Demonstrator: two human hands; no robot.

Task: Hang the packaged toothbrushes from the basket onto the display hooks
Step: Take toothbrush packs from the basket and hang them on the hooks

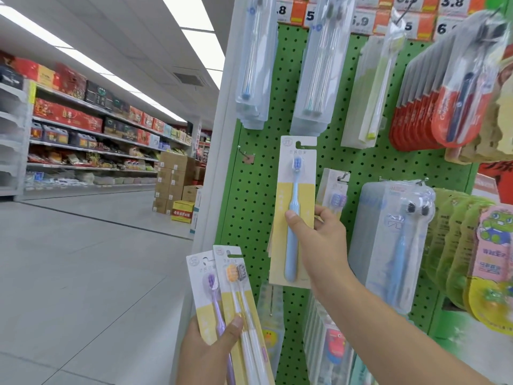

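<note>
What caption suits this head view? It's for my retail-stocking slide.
Right hand lifts a blue toothbrush pack toward the green pegboard; left hand holds two more packs.

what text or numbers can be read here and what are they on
"3.8" on a price tag at the top right of the display.
"6.9" on a price tag above the pegboard.
".8" on a price tag, partly hidden.
"5" on a price tag, cut off.
Print on the blue toothbrush pack and on the shelf boxes is too blurred to read.
</note>
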